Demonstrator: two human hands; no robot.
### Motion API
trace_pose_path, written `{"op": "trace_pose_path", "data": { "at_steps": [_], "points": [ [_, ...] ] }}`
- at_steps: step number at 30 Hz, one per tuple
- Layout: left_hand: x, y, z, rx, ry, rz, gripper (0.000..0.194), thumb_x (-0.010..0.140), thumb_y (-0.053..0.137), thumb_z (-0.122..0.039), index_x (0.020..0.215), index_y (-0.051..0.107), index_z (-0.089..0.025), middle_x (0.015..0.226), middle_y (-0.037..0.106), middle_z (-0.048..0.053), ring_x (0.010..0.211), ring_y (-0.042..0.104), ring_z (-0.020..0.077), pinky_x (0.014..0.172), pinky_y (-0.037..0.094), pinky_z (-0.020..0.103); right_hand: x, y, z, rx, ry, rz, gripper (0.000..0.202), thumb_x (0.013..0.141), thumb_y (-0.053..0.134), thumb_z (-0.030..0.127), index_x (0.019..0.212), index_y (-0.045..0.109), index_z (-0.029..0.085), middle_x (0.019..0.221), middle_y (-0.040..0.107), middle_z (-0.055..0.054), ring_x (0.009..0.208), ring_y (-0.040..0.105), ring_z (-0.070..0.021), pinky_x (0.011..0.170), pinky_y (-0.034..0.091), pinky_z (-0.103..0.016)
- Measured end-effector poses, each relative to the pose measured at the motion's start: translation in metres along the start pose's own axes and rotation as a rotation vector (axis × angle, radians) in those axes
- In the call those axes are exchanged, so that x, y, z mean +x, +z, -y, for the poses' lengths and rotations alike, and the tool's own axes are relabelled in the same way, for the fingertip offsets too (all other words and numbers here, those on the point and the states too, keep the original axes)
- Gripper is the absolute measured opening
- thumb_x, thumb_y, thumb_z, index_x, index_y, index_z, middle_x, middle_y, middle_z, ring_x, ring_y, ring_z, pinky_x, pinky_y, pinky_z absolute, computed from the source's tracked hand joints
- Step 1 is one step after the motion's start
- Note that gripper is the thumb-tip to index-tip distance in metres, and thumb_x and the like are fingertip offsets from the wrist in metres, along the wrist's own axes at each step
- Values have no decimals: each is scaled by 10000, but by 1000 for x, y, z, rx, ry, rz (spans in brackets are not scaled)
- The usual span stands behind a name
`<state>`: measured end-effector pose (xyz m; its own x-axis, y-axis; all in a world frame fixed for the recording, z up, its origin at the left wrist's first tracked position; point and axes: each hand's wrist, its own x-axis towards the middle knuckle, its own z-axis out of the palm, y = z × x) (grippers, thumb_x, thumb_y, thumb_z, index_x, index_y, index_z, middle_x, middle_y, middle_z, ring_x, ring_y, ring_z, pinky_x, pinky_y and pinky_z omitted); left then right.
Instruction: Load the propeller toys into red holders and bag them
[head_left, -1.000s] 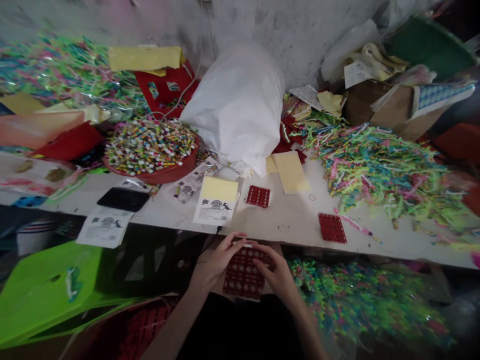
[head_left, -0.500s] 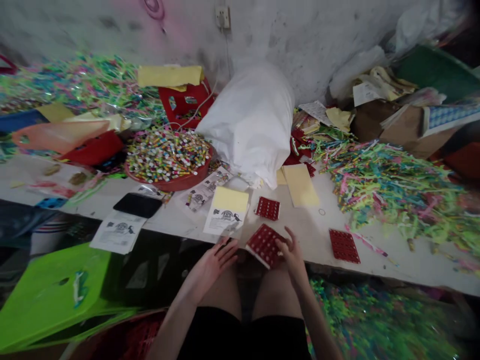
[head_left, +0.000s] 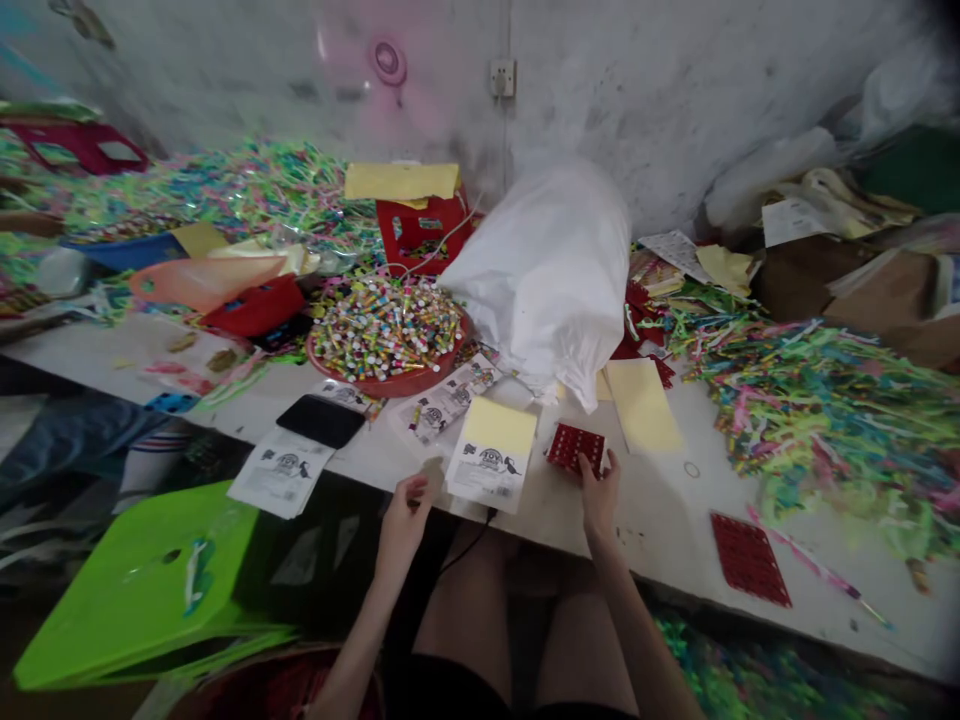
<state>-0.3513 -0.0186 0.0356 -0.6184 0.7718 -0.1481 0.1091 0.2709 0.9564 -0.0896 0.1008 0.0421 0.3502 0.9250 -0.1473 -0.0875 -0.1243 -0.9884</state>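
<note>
My right hand (head_left: pixel 600 492) is at the near right edge of a small red sheet with rows of pale dots (head_left: pixel 574 446) on the table. Its thumb rests on the sheet and the fingers are at its side. My left hand (head_left: pixel 407 502) hovers by the table's front edge, loosely curled with a gap between the fingers and nothing visible in it. Between the hands lies a stack of printed white papers (head_left: pixel 487 478), with yellow paper (head_left: pixel 501 425) at its top. Another red sheet (head_left: pixel 750 558) lies flat further right.
A red basin (head_left: pixel 390 385) full of small coloured pieces stands behind a black phone (head_left: pixel 321 420). A white sack (head_left: pixel 547 270) leans at the wall. Colourful strips (head_left: pixel 840 410) are heaped at the right. A green stool (head_left: pixel 150 580) is at lower left; a person's leg (head_left: pixel 150 470) is beyond.
My right hand has carried a red sheet from over my lap forward to the small red one on the table. My left hand's fingers have curled. The view has swung left.
</note>
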Motion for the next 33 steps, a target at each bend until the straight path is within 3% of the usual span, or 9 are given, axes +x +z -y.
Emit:
{"op": "trace_pose_path", "data": {
  "at_steps": [3,7,11,13,15,19,24,29,33],
  "points": [
    [19,11,-9,149,35,64,353,698,619,-487,885,596,-188,909,663,80,868,613,243,806,448,337,-1,-3,1,-236,-14,8,844,676,629,543,1359,319,155,1130,538,-130,706,615,-171,582,539,-289],
    [32,24,-16,204,35,117,370,664,619,-534,766,644,-179,772,668,64,786,608,252,770,448,348,1,-17,0,-612,-162,34,740,732,559,563,1342,389,179,1094,562,-119,820,607,-229,720,506,-369],
    [28,29,-25,127,27,236,441,702,563,-538,881,674,-151,812,698,57,784,623,232,726,472,314,-4,-25,-2,-839,-281,-17,644,803,476,543,1330,409,178,1257,455,-174,840,617,-253,733,489,-418],
    [19,28,-37,34,1,318,458,726,558,-521,961,673,-145,897,709,59,854,628,231,759,475,302,-14,-21,5,-796,-442,27,529,856,428,487,1293,443,190,1286,432,-164,899,614,-245,759,498,-417],
    [6,24,-56,-55,-18,393,444,746,570,-490,1013,663,-148,993,699,62,939,613,235,815,464,298,-31,-10,21,-709,-674,160,406,892,418,407,1235,494,205,1263,463,-136,1064,556,-243,868,476,-422],
    [-23,12,-96,-126,67,580,396,802,557,-430,1099,638,-180,1062,678,47,975,595,217,840,460,287,-71,15,74,-661,-1002,454,338,884,497,286,1219,516,237,1336,444,-107,1273,380,-243,1027,372,-464],
    [-53,-8,-124,-89,170,656,372,837,545,-376,1177,601,-236,1141,641,23,1009,569,193,862,451,270,-103,19,125,-567,-1119,525,319,866,539,228,1185,532,239,1234,549,-83,1203,453,-226,1048,337,-512],
    [-74,-19,-140,-62,289,698,319,864,517,-336,1163,597,-257,1102,631,17,1037,540,178,899,418,257,-120,4,139,-458,-1160,570,278,852,557,147,1113,578,237,1034,649,-46,1000,562,-183,967,413,-451],
    [-87,-16,-158,-48,427,728,221,868,514,-317,1025,633,-217,1015,605,28,1001,524,167,903,387,247,-131,-6,143,-416,-1145,611,270,851,553,120,1089,593,242,974,664,-37,938,573,-176,887,456,-406]
  ]
}}
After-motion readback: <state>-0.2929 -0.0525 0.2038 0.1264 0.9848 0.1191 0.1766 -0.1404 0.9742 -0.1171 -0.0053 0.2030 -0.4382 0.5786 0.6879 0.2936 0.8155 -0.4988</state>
